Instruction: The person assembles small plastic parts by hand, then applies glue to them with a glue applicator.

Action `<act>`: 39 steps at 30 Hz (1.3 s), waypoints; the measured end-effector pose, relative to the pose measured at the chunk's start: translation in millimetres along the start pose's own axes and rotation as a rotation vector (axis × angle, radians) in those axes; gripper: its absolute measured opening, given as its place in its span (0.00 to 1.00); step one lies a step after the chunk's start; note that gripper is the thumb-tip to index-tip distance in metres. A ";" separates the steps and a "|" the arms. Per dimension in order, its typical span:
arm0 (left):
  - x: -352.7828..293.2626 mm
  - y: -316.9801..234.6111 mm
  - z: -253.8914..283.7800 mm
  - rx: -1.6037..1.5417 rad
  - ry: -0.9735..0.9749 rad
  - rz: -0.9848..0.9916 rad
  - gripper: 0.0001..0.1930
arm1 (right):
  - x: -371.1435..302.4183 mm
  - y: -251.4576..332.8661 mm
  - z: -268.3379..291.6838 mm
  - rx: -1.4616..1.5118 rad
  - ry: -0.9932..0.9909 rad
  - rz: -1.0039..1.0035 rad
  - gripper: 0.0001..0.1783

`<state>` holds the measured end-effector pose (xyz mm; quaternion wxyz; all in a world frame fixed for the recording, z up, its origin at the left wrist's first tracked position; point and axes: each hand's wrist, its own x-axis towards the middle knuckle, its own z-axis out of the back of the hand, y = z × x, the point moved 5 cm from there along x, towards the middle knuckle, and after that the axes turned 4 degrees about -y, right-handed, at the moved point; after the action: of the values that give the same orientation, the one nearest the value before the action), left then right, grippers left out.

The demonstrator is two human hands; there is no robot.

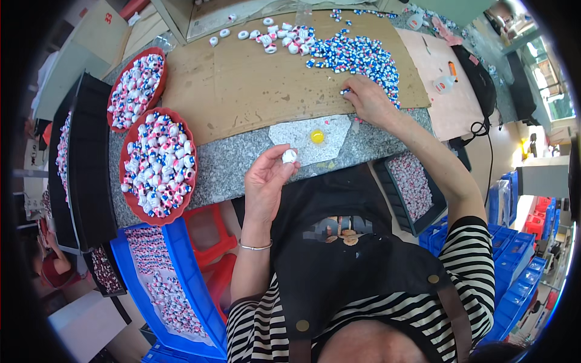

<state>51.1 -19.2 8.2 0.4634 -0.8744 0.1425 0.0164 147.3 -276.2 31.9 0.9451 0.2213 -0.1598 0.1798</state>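
My left hand (pixel 265 184) pinches a small white rounded piece (pixel 290 156) between thumb and fingertips, above the table's near edge. Over the cardboard sheet (pixel 230 91), my right hand (pixel 370 104) closes its fingertips on a small blue-and-white piece (pixel 345 92). Just beyond that hand spreads a pile of similar blue-and-white pieces (pixel 357 54). A looser group of white rounded pieces (pixel 293 45), some with pink, lies to the pile's left. Between my hands, a small round yellow thing (pixel 317 136) rests on a speckled pale sheet (pixel 287 134).
Two red bowls (pixel 192 154) heaped with white, blue and pink pieces stand at the table's left. Beyond them is a black crate (pixel 91 163). A blue crate (pixel 175 254) and red stool (pixel 209 230) sit below. At right are a small bottle (pixel 445 83) and a dark tray (pixel 411 187).
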 end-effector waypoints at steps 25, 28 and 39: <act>7.5 -12.2 4.7 0.346 -0.128 -0.247 0.16 | -13.9 106.6 1.8 -0.084 0.450 0.563 0.15; 7.1 -8.3 4.7 0.387 -0.132 -0.254 0.15 | -14.8 108.2 10.4 -0.020 0.345 0.549 0.15; 11.0 7.2 -21.5 0.610 -0.068 -0.464 0.16 | -33.1 84.2 -0.7 0.971 0.342 -0.494 0.08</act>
<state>57.5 -43.2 12.9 0.6981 -0.7044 -0.0764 -0.1031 83.6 -214.3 49.1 0.7612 0.6290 0.1530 0.0394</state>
